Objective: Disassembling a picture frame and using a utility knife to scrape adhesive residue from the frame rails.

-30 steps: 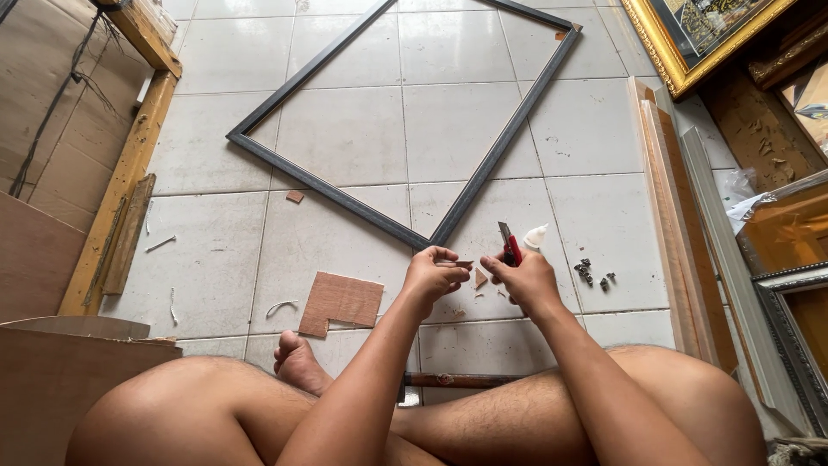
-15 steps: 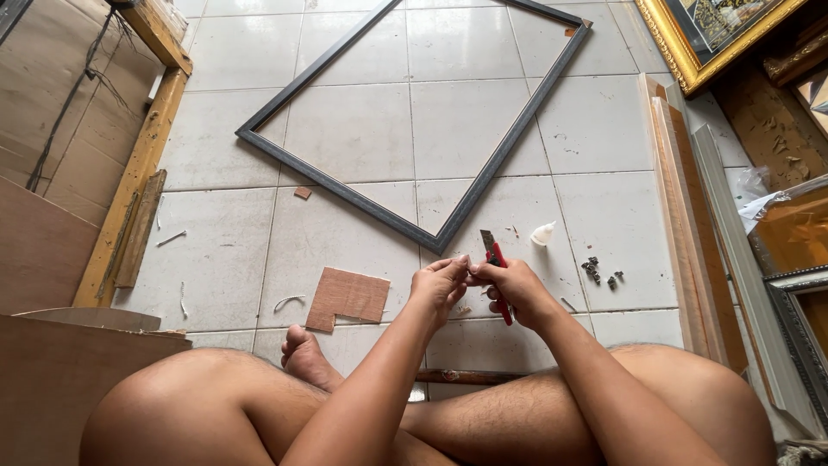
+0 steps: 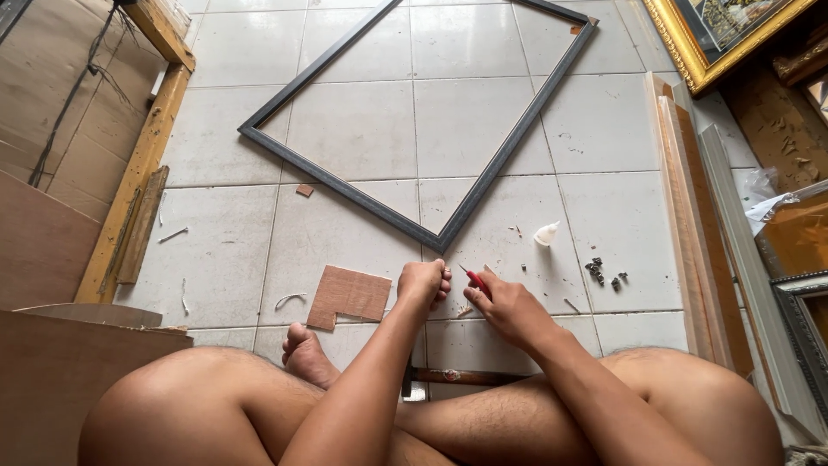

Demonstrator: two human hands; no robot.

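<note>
Red plastic shows at the tip of the slim tool (image 3: 473,280) we pinch in our right hand (image 3: 511,309), fingers curled shut around its handle so that only the red end sticks out up and to the left, toward our left hand (image 3: 423,283). That left hand is balled into a loose fist just beside the tool's tip, knuckles down on the floor tile (image 3: 354,129); whether it grips some small piece inside we cannot tell. The two hands sit close together, nearly touching, with the right one nearer the tool since it carries it. Straight ahead of both hands, just beyond the fingertips, lies the near corner of the dark picture frame (image 3: 435,239), its long sides running away from us up and to the right, so the frame's long axis slants diagonally off from the hands. Left of our left hand, near it, a notched piece of brown cardboard (image 3: 349,296) lies flat. Right of our right hand and a little ahead are a small white cap-like bit (image 3: 546,234) and a scatter of small dark metal pieces (image 3: 602,273). Beneath our forearms, between our legs, a hammer (image 3: 457,377) lies crosswise. Farther right, well apart, long wooden mouldings (image 3: 681,216) run away from us.
</note>
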